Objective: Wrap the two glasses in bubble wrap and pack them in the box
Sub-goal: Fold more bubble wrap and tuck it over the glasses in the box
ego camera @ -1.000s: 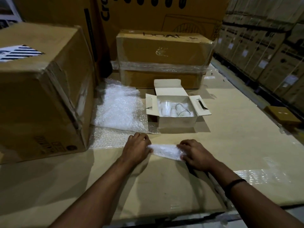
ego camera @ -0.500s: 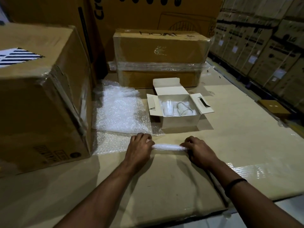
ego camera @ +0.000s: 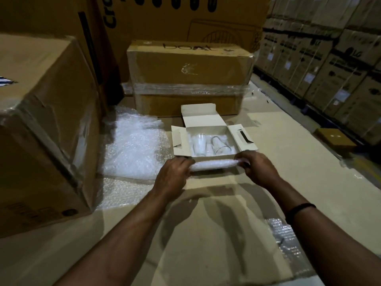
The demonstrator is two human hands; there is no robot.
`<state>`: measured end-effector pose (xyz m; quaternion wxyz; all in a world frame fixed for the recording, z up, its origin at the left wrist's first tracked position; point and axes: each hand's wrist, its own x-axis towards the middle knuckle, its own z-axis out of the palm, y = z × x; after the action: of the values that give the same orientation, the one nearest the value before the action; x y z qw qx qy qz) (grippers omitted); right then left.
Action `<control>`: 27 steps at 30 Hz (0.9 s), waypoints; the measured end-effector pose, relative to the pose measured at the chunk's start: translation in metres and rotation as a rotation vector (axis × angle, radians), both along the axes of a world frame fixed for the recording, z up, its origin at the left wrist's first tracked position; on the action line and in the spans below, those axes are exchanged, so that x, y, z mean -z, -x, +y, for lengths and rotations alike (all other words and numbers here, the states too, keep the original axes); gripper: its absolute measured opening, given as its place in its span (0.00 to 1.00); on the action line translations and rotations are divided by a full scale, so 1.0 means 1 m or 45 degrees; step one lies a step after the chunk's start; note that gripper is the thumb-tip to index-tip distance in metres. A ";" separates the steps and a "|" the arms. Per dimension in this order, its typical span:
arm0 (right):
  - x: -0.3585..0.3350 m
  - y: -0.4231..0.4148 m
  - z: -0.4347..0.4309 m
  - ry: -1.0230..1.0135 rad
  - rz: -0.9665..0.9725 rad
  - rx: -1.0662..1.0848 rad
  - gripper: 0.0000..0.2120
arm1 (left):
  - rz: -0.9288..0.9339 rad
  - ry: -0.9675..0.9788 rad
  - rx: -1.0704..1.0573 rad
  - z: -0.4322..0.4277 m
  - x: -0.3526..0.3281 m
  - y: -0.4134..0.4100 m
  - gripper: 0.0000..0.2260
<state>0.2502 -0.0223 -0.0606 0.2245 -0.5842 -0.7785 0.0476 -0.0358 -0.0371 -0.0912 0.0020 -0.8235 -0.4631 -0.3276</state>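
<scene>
The head camera looks down on a bench (ego camera: pixel 206 234) covered with brown cardboard. Both arms reach forward over it. The left hand (ego camera: pixel 173 176) and the right hand (ego camera: pixel 259 170) hold one roll of bubble wrap (ego camera: pixel 214 164) between them, one hand at each end. On both hands the fingers are curled round the end of the roll and pinch it. The roll lies level, across the front edge of the white box (ego camera: pixel 201 117), and it hides most of the front wall. I cannot tell if something is inside the roll.

The white box stands open, its back flap up and its side flaps spread out. Two clear glasses are in it, side by side: the left glass (ego camera: pixel 201 143) and the right glass (ego camera: pixel 219 144). Something white lies around them, but it is too unclear to name.

Left of the white box, a loose sheet of bubble wrap (ego camera: pixel 134 145) lies flat on the bench, and it reaches to a large carton (ego camera: pixel 41 131) at the left edge. Behind the white box stands a long brown carton (ego camera: pixel 189 65) with clear film round its middle. At the right, well apart, are stacked cartons (ego camera: pixel 329 58). A dark band (ego camera: pixel 300 209) is on the right wrist.
</scene>
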 end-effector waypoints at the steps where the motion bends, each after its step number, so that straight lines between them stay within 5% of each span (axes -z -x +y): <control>1: -0.006 -0.003 0.010 -0.028 -0.034 -0.037 0.13 | 0.018 -0.004 -0.013 0.008 -0.003 -0.001 0.15; 6: -0.030 -0.012 0.053 -0.036 -0.126 -0.007 0.15 | 0.117 -0.041 -0.187 0.037 -0.020 -0.012 0.19; 15: -0.046 -0.012 0.109 -0.238 0.131 0.024 0.10 | -0.037 -0.052 -0.450 0.079 -0.043 -0.026 0.16; 21: -0.023 -0.019 0.148 -0.111 -0.011 -0.010 0.09 | 0.091 0.019 -0.277 0.091 -0.025 -0.031 0.13; 27: -0.021 -0.001 0.178 -0.050 -0.276 -0.198 0.11 | 0.551 0.424 0.007 0.095 -0.029 -0.040 0.14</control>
<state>0.2507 0.1562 -0.0400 0.1462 -0.5192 -0.8419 -0.0139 0.0044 0.0581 -0.0620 -0.0356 -0.8646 -0.4971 -0.0633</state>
